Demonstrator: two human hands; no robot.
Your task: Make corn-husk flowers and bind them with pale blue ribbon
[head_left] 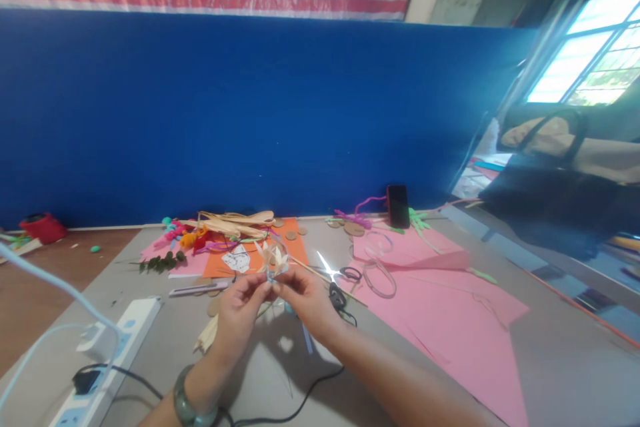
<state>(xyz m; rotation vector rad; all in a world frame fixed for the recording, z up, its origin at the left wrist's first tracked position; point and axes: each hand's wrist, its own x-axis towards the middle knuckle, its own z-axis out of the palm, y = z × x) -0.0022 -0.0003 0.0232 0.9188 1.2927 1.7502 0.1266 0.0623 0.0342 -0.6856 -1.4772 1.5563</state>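
Observation:
Both hands meet over the middle of the table, fingertips pinched together. Between them is a small cream-coloured craft flower (274, 255) with pointed petals, held at its base. My left hand (241, 307) grips that base from the left, thumb and forefinger closed. From the right, my right hand (306, 297) pinches the same spot. Something pale blue shows at the fingertips, too small to name. Just right of the hands lie scissors (336, 273) with dark handles, blades apart. A box cutter (193, 288) rests to the left. A pale strip bundle (207, 333) lies beside my left wrist.
Pink paper (445, 333) covers the table's right side. Orange paper (215, 267) lies behind the hands, with wooden strips (235, 221) and coloured pipe cleaners near it. A phone (398, 207) leans against the blue partition (260, 107). A power strip (113, 360) with cables stands front left.

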